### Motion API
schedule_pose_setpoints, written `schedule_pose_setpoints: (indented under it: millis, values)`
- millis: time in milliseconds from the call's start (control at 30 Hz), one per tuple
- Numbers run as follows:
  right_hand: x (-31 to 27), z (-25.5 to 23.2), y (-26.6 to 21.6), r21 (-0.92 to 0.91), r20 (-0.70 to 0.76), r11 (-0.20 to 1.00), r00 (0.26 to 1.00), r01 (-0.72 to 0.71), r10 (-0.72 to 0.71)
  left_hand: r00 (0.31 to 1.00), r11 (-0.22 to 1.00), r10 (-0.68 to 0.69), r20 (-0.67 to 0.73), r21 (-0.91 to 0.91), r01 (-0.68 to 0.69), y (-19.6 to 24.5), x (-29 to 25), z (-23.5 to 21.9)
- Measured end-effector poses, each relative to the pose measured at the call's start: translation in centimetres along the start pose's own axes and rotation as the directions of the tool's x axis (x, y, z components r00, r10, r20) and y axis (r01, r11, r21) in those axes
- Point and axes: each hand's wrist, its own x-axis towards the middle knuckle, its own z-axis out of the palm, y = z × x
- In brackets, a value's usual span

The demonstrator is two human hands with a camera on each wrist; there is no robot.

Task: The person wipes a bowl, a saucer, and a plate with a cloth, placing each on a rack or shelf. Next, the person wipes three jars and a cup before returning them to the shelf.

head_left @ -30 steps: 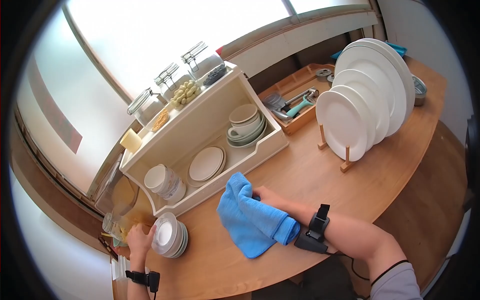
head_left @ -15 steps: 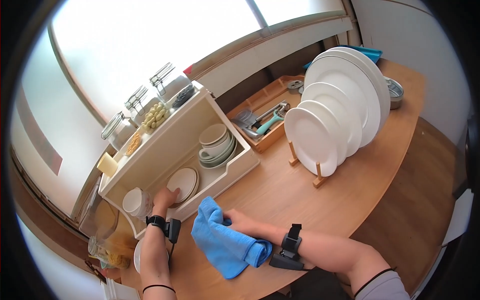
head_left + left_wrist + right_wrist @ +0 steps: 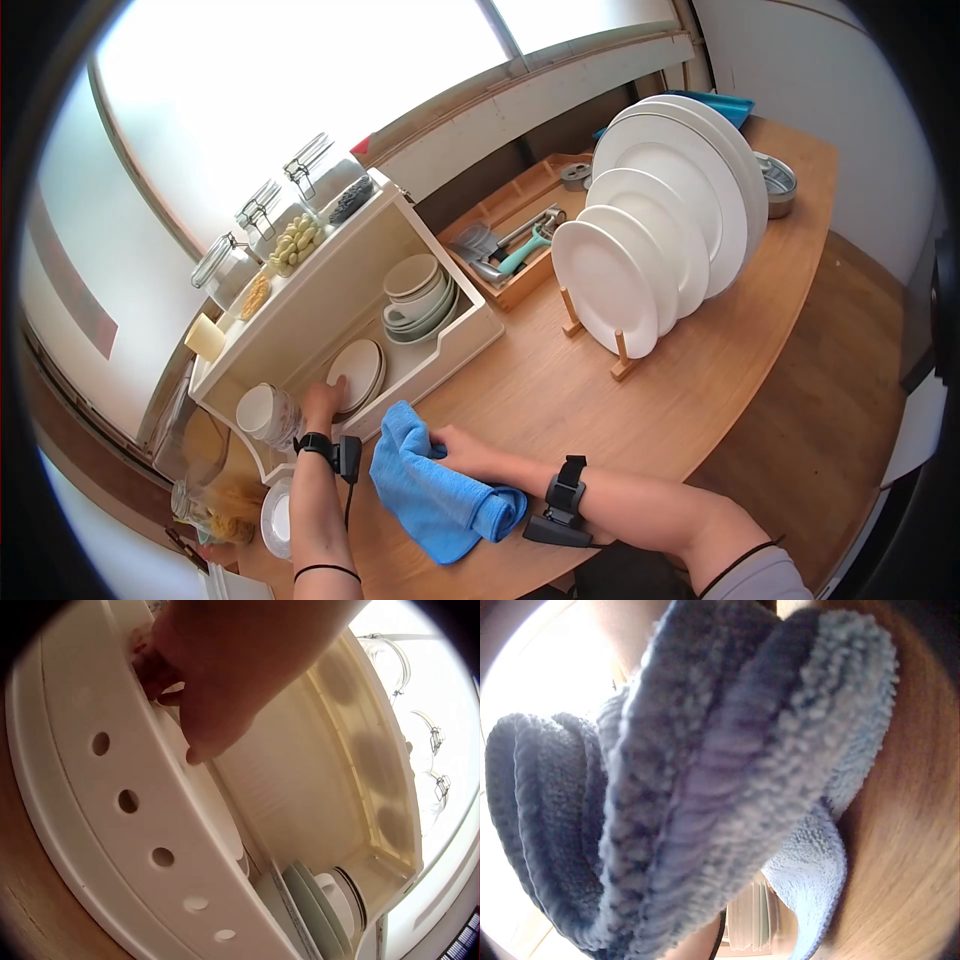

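My left hand (image 3: 322, 400) reaches over the front lip of the cream shelf (image 3: 425, 365) to a short stack of small white plates (image 3: 355, 374). The thumb lies over the near-left rim of the stack, and the fingers curl down by its edge, partly hidden in the left wrist view. My right hand (image 3: 462, 450) holds a blue cloth (image 3: 420, 500) above the wooden table, its fingers mostly covered by the folds. In the right wrist view the cloth (image 3: 727, 772) fills most of the picture. Stacked bowls (image 3: 262, 412) stand just left of the left hand.
A cup and green bowls (image 3: 420, 305) fill the shelf's right end. Glass jars (image 3: 285, 235) and a yellow cup (image 3: 206, 338) stand on top. White plates (image 3: 600, 285) lean in a wooden rack, beside a utensil tray (image 3: 510, 240). A small dish stack (image 3: 277, 520) sits behind the left forearm.
My left hand has left the dish stack on the table and gone up and right to the plates in the shelf. The right hand keeps holding the cloth. The head view has swung right.
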Motion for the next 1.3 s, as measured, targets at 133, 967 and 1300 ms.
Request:
schedule_pose_setpoints:
  millis: [133, 967, 1300]
  values:
    - [0.2, 0.0, 0.3, -0.058, -0.011, 0.998, 1.0, -0.01, 0.009, 0.989, 0.965, -0.068, 0.135, -0.244, 0.1, -1.8, 2.9, 1.8]
    - [0.5, 0.2, 0.9, 0.021, -0.021, 1.0, 1.0, 0.016, -0.015, 0.969, 0.77, -0.226, -0.097, -0.627, 0.116, -7.3, 4.9, 4.1]
    - [0.5, -0.6, 0.0, 0.077, -0.039, 0.996, 0.998, -0.046, 0.049, 0.984, 0.207, -0.176, -0.011, -0.978, 0.026, -3.7, -3.6, -0.5]
